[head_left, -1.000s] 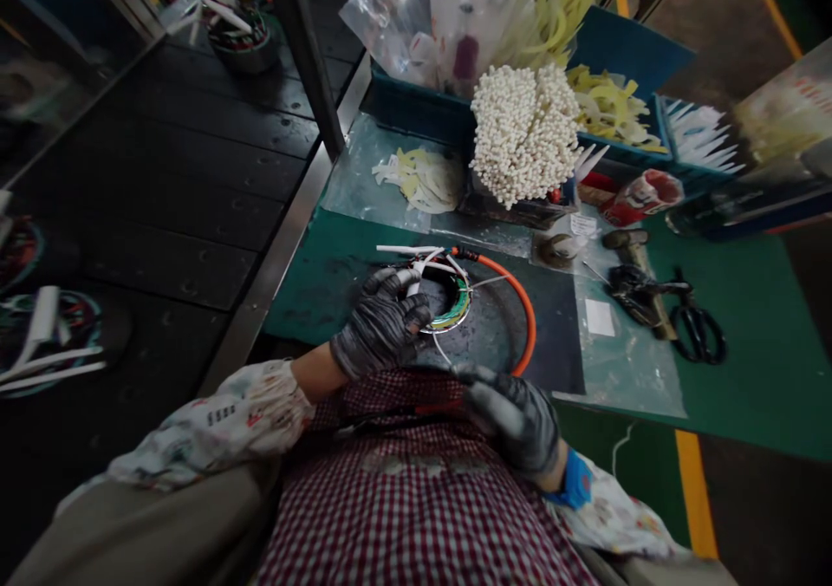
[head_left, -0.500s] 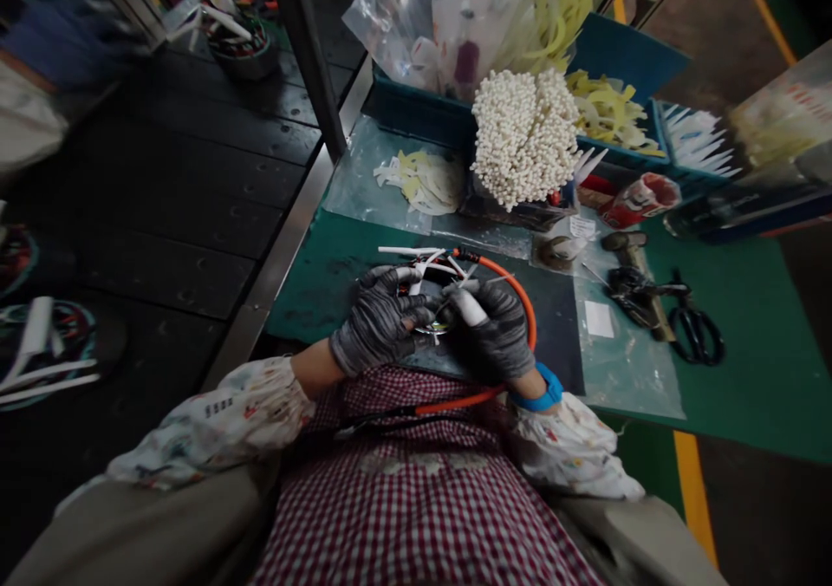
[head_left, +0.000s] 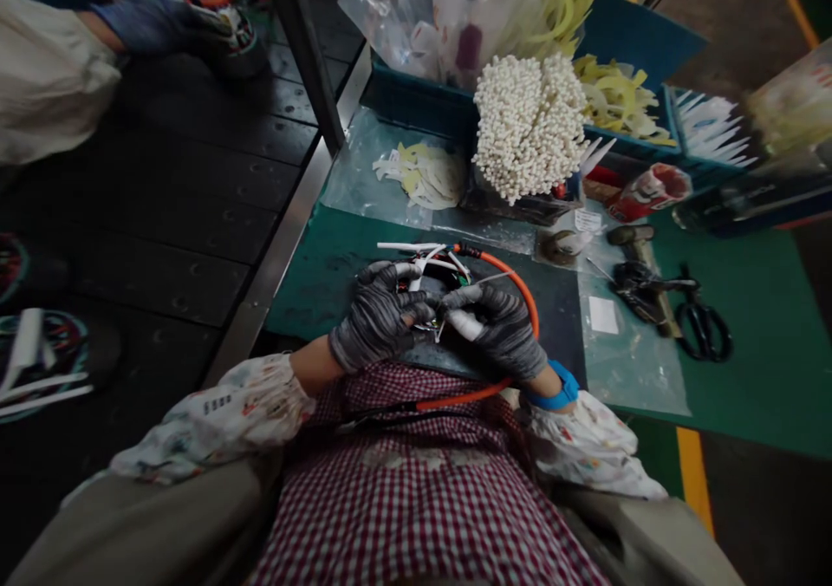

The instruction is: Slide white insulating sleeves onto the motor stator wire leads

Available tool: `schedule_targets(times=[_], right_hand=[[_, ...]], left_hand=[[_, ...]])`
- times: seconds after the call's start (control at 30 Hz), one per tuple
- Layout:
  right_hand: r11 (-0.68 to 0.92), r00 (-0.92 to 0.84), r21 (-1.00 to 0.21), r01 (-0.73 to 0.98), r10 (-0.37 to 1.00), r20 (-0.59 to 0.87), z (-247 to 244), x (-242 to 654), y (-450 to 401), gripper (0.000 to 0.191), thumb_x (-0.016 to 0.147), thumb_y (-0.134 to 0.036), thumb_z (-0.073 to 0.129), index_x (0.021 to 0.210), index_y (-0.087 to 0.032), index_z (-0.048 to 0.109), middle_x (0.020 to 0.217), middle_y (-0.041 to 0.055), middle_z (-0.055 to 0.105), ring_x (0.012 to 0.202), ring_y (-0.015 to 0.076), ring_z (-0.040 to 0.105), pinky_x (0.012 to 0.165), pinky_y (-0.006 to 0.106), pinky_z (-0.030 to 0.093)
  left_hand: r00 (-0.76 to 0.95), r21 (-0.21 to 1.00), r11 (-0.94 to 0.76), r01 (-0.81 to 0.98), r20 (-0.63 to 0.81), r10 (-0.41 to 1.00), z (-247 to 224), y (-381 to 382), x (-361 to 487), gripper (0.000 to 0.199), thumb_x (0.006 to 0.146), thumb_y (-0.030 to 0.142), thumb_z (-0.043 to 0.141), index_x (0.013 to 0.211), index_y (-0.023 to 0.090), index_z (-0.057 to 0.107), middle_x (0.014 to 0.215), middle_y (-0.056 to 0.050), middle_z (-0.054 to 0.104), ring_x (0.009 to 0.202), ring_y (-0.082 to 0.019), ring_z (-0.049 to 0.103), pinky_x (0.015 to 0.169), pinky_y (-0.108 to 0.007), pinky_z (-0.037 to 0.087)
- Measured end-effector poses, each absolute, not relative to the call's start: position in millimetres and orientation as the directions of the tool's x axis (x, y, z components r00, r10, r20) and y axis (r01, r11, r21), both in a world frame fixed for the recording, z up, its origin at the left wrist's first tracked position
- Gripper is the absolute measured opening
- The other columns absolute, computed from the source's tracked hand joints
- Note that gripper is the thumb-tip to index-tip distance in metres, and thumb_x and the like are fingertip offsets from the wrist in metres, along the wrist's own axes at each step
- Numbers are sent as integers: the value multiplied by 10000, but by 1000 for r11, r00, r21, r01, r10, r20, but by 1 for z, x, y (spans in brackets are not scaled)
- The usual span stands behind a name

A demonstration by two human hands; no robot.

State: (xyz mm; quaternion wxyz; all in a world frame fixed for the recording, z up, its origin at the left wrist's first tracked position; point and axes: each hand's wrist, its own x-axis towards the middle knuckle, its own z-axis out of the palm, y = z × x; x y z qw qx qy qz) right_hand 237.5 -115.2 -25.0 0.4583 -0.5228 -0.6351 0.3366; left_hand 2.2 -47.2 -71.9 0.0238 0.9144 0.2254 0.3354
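Note:
A round motor stator (head_left: 425,284) with white sleeves and coloured wires lies on the dark mat in front of me. An orange cable (head_left: 523,287) leaves its top and curves around my right hand to my lap. My left hand (head_left: 383,317), in a grey striped glove, is closed at the stator's left side, thumb and fingers pinched at its near rim. My right hand (head_left: 497,322), gloved with white-wrapped fingertips, is closed at the right rim. A thin grey rod (head_left: 495,276) sticks out from its fingers. The fingertips hide what they pinch.
A bundle of white-tipped sticks (head_left: 529,126) stands behind, beside yellow strips (head_left: 617,100) in bins. Scissors (head_left: 703,326) and a hammer (head_left: 640,257) lie at right. At left, a co-worker's gloved hand (head_left: 152,24) reaches over another stator (head_left: 240,48) on the dark slatted surface (head_left: 188,196).
My right hand has shifted slightly right and down, its fingers drawn back from the middle of the stator. My left hand stays. The co-worker's hand has moved right onto the far stator.

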Motion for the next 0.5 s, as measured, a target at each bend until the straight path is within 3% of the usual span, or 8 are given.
schedule_targets(times=[0.13,0.27,0.33,0.5], right_hand=[[309,-165,-877,369,950,265,-39,238,-126,64,940,-331,804,972,-282,831,921,30,830,812,203,745,762,350,595],[153,-77,-925,347,988,134,-59,232,-142,226,952,-485,820,1061,-292,779,930,25,817,806,204,744,743,340,620],[119,-54,-943,312,993,107,-58,228,-148,239,978,-510,786,1057,-286,762,907,18,804,798,205,740,743,348,631],[189,-402,-923,335,915,42,-29,215,-135,193,1010,-446,710,962,-279,796,887,9,813,802,203,755,811,370,648]], left_hand=[[674,240,-896,374,593,441,-74,-49,1,298,1009,562,721,1218,352,751,1094,40,842,1392,-292,604,1254,-495,294],[688,292,-893,343,569,450,-76,-51,0,266,985,480,753,1213,344,744,1138,13,826,1430,-302,567,1297,-492,259],[694,290,-881,375,542,474,-77,-51,0,292,967,491,757,1223,350,751,1148,2,817,1434,-307,564,1300,-512,272],[664,247,-847,471,533,525,-79,-53,2,250,963,512,725,1086,308,799,1256,-50,797,1352,-313,627,1196,-560,438]])
